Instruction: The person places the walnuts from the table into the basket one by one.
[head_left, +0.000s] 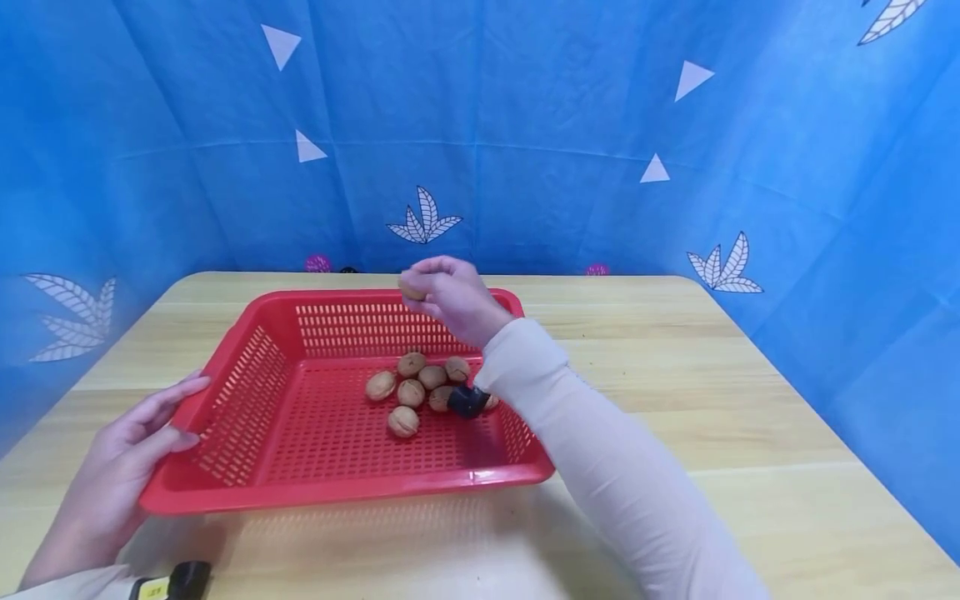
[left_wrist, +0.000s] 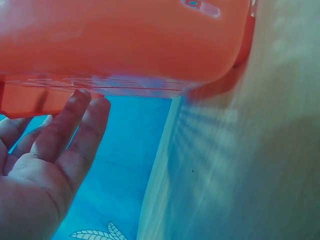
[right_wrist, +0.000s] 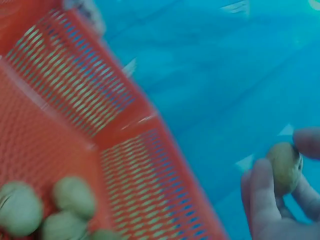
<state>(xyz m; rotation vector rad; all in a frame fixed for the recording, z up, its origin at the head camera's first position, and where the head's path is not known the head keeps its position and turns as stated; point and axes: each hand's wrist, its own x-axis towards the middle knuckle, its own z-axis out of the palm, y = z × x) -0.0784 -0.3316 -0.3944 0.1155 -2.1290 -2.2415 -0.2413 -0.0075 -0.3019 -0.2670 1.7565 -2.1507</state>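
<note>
A red perforated plastic basket (head_left: 225, 487) sits on the wooden table, with several walnuts (head_left: 410, 392) lying in a cluster on its floor. My right hand (head_left: 448, 296) hovers over the basket's far wall and pinches a single walnut (head_left: 412, 289) between its fingertips; the right wrist view shows that walnut (right_wrist: 285, 167) held between fingers and thumb above the basket (right_wrist: 75, 100). My left hand (head_left: 127, 454) rests with straight fingers against the basket's left rim; in the left wrist view its fingertips (left_wrist: 82, 112) touch the underside of the rim (left_wrist: 125, 87).
The light wooden table (head_left: 750, 400) extends to the right of the basket and in front of it. Blue cloth with white leaf and triangle prints (head_left: 525, 125) walls the table on three sides. A small black and yellow object (head_left: 172, 582) lies at the near left edge.
</note>
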